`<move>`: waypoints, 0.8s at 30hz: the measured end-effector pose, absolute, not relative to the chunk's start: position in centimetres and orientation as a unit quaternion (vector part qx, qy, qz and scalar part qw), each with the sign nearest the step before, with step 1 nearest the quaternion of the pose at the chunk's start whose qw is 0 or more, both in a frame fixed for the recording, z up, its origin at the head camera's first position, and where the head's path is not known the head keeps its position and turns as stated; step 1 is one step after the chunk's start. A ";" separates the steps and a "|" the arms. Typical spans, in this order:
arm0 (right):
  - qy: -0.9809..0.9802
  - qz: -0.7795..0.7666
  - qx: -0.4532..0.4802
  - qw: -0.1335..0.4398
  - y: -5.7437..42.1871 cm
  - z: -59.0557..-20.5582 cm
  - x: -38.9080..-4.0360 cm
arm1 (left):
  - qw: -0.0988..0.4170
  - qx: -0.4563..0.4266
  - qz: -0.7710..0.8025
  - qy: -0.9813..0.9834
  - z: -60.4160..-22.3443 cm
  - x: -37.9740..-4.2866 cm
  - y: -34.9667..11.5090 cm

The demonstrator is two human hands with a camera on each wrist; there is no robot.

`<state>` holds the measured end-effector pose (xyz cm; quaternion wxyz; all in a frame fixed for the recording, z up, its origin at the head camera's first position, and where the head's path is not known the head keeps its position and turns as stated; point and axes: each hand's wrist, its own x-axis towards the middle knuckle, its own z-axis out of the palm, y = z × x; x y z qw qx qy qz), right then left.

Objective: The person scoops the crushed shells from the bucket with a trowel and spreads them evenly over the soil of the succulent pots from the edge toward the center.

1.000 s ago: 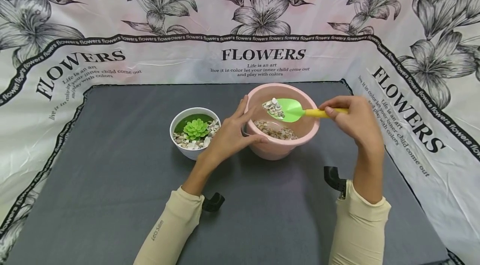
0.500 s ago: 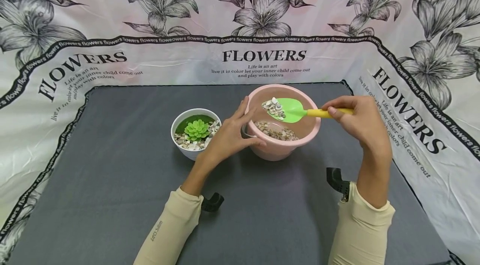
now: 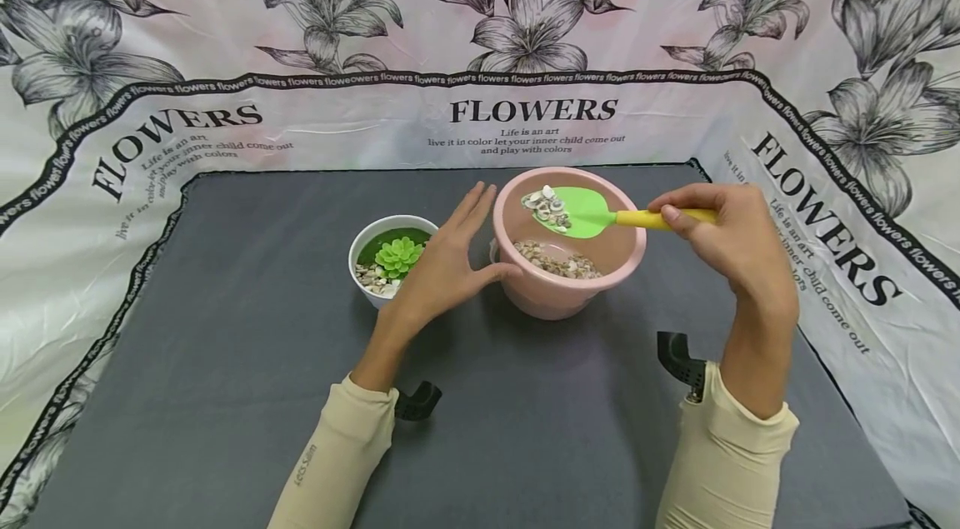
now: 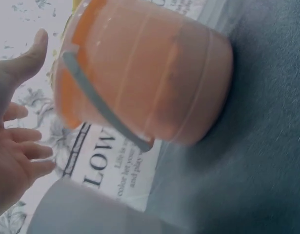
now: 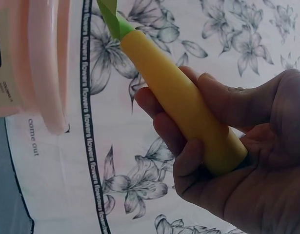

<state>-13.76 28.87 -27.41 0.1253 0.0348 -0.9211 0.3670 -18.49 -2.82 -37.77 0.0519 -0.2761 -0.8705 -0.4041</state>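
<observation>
My right hand point(image 3: 738, 237) grips the yellow handle point(image 5: 181, 105) of a small trowel. Its green blade point(image 3: 588, 214) is level above a pink bucket point(image 3: 551, 300) and carries a heap of pale pebbles point(image 3: 547, 208). More pebbles point(image 3: 558, 262) lie in the bucket's bottom. Between the bucket and a white pot point(image 3: 360, 287) is my left hand point(image 3: 438, 271), fingers extended and thumb spread toward the bucket. The left wrist view shows that hand point(image 4: 15, 146) apart from the bucket. A green succulent point(image 3: 399, 257) stands among stones in the pot, partly hidden by the left hand.
A grey cloth point(image 3: 247, 362) covers the table. Flower-printed sheeting point(image 3: 360, 129) rises at the back and sides. The bucket's grey carrying handle point(image 4: 103, 107) hangs down on its left side.
My left hand has come off the bucket's rim and shifted slightly left, covering more of the pot. The right hand has drawn slightly right, with the loaded trowel still over the bucket.
</observation>
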 end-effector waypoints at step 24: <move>-0.903 0.405 0.081 0.118 24.5 -26.2 -15.2 | 0.105 -0.222 -0.398 -0.884 -37.4 -17.5 -9.7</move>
